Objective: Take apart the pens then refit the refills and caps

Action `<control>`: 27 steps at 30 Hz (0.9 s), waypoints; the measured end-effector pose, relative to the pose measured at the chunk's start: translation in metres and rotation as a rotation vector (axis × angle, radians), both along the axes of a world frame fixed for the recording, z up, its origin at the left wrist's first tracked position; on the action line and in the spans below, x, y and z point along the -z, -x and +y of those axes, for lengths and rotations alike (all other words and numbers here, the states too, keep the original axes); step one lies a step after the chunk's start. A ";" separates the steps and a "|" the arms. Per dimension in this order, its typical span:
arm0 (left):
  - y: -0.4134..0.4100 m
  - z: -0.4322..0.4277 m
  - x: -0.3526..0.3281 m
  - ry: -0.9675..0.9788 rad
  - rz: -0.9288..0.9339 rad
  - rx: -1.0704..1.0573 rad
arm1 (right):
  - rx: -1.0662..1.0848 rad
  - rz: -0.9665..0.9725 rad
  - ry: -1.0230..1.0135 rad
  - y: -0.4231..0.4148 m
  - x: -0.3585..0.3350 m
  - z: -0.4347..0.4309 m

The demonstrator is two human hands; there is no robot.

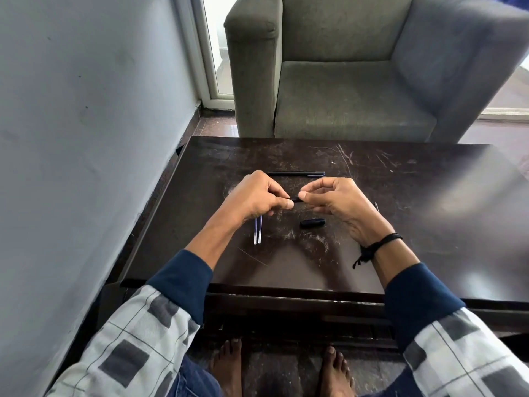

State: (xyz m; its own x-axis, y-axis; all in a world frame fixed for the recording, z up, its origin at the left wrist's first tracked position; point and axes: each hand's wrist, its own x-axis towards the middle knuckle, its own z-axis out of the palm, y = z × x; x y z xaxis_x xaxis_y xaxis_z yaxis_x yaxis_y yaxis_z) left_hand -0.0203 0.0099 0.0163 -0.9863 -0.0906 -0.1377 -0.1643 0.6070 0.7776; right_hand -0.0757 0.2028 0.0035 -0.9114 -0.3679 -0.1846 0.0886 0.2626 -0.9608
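Observation:
Both hands hover over the middle of the dark table (400,239). My left hand (257,196) and my right hand (335,199) each pinch one end of a short dark pen part (295,199) held between them; most of it is hidden by the fingers. Two clear refills (257,232) with blue ink lie side by side on the table below my left hand. A dark pen cap (312,223) lies under my right hand. One whole dark pen (296,173) lies crosswise just beyond the hands. A thin pointed piece (377,207) shows at the right edge of my right hand.
A grey armchair (357,81) stands just behind the table's far edge. A grey wall (86,138) runs along the left. My bare feet (280,368) rest on the floor below the table's near edge. The tabletop is scratched.

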 end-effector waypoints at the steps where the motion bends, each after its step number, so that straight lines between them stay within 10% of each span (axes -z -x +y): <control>1: 0.000 0.000 0.000 0.003 0.000 0.000 | 0.010 -0.011 0.005 -0.001 0.000 -0.001; 27: -0.001 0.002 0.001 -0.002 -0.012 -0.012 | 0.003 -0.014 -0.011 -0.001 -0.001 0.000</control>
